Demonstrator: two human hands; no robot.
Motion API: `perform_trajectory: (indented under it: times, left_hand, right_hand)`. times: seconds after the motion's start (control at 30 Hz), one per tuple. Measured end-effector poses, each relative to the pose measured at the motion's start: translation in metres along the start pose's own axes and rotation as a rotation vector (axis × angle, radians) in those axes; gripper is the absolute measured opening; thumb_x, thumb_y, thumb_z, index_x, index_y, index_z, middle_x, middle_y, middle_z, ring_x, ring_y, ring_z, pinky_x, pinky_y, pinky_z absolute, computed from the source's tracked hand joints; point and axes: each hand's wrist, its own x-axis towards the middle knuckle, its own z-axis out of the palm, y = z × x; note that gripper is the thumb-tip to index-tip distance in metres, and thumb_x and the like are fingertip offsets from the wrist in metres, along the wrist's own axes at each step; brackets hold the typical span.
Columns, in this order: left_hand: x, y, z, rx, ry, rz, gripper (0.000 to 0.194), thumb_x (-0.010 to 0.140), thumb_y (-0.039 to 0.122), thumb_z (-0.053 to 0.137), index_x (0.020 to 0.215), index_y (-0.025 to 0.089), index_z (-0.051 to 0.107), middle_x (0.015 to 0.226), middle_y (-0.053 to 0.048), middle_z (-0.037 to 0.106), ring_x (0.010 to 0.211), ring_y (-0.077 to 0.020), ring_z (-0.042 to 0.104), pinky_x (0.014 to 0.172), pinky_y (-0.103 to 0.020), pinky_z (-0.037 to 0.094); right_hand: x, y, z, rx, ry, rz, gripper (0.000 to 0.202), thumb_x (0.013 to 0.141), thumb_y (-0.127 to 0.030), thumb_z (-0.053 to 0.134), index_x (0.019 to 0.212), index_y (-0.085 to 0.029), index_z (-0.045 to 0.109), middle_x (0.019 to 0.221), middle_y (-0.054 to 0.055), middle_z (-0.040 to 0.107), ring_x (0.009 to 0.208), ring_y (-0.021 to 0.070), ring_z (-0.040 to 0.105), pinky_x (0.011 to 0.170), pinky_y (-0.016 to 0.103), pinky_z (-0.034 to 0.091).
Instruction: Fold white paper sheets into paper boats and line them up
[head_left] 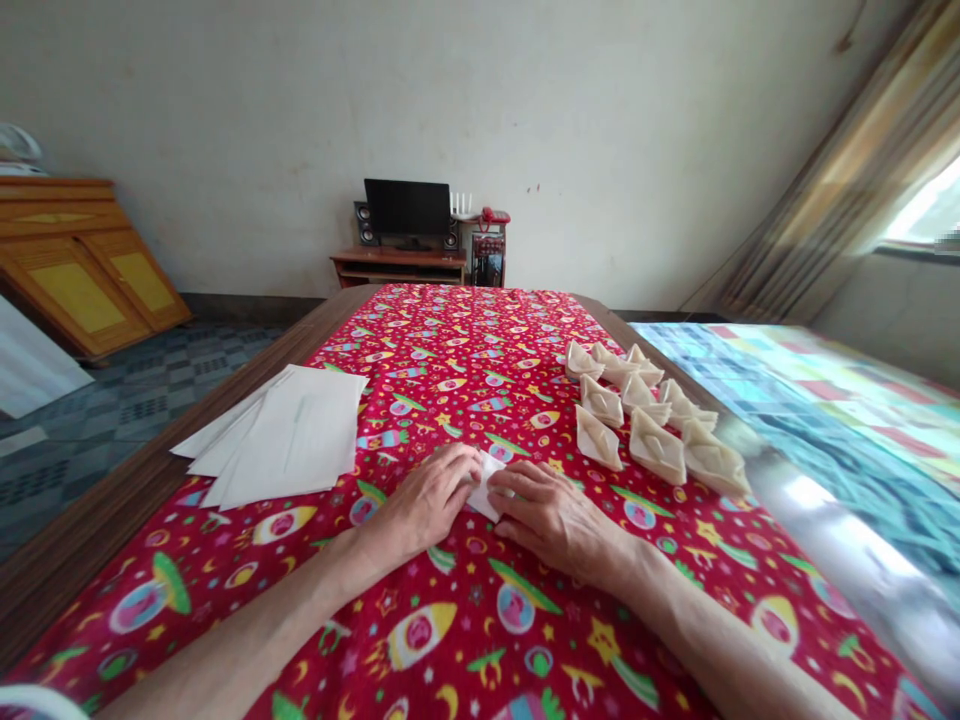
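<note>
Between my two hands lies a small folded piece of white paper [486,487] on the red patterned cloth. My left hand [437,492] grips its left side with curled fingers. On its right side, my right hand [551,515] holds it with bent fingers and thumb. Both hands cover much of the paper, so its full shape is hidden. To the right sit several folded paper boats [658,447] in rows. A fanned stack of white paper sheets [296,440] rests to the left.
The red cloth [420,640] covers a brown wooden table [97,570]. Beyond its far end stand a monitor [409,210] and a red telephone [495,216] on small stands. A bed with a patterned cover [817,400] is at the right, a wooden cabinet [82,265] at the left.
</note>
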Motion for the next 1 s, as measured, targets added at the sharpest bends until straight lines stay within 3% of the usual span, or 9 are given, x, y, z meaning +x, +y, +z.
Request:
perform_trajectory:
  times: [0.17,0.3,0.47,0.63,0.87,1.0]
  left_hand:
    - [-0.013,-0.001,-0.009,0.124,-0.091,0.089,0.030,0.089,0.016,0.050,0.119,0.022,0.051,0.131,-0.005,0.052,0.121,-0.0181,0.048,0.105,-0.035,0.040]
    - [-0.014,0.005,-0.014,0.192,-0.108,0.131,0.037,0.091,0.019,0.050,0.128,0.022,0.048,0.131,-0.006,0.054,0.121,-0.0186,0.050,0.104,-0.036,0.042]
    - [-0.009,0.015,-0.018,0.262,-0.098,0.175,0.031,0.094,0.021,0.044,0.124,0.020,0.052,0.125,-0.006,0.059,0.117,-0.0177,0.054,0.103,-0.035,0.043]
    - [-0.011,0.012,-0.015,0.307,-0.105,0.253,0.031,0.094,0.012,0.038,0.119,0.017,0.054,0.123,-0.008,0.059,0.117,-0.0170,0.054,0.101,-0.031,0.044]
    - [-0.010,0.004,0.000,0.175,0.115,0.104,0.018,0.092,0.015,0.044,0.095,0.018,0.061,0.100,-0.005,0.061,0.096,-0.0151,0.058,0.089,-0.029,0.049]
    - [-0.007,0.004,-0.001,0.152,0.156,0.006,0.009,0.087,0.016,0.052,0.086,0.018,0.061,0.087,-0.003,0.056,0.084,-0.0143,0.057,0.076,-0.026,0.049]
  right_hand:
    - [-0.001,0.001,-0.002,0.020,0.021,-0.004,0.017,0.092,-0.029,0.050,0.097,-0.017,0.061,0.110,0.008,0.061,0.104,0.0191,0.053,0.090,0.034,0.046]
    - [-0.001,0.004,0.000,0.085,0.065,-0.025,0.013,0.091,-0.027,0.052,0.094,-0.018,0.061,0.109,0.008,0.061,0.102,0.0186,0.053,0.088,0.033,0.046]
    - [0.000,0.008,0.000,0.139,0.068,-0.032,0.012,0.089,-0.024,0.053,0.096,-0.019,0.061,0.108,0.007,0.061,0.101,0.0177,0.053,0.089,0.032,0.045]
    - [0.000,0.011,0.003,0.105,0.087,0.003,0.020,0.090,-0.025,0.052,0.107,-0.020,0.061,0.106,0.007,0.061,0.100,0.0187,0.053,0.087,0.033,0.045]
    - [0.004,0.018,0.015,0.105,0.183,0.074,0.024,0.094,-0.024,0.044,0.093,-0.020,0.067,0.098,0.006,0.064,0.090,0.0155,0.055,0.079,0.027,0.046]
    - [0.006,0.020,0.020,0.194,0.245,0.151,0.022,0.093,-0.025,0.047,0.088,-0.019,0.067,0.092,0.005,0.066,0.084,0.0143,0.059,0.073,0.024,0.047]
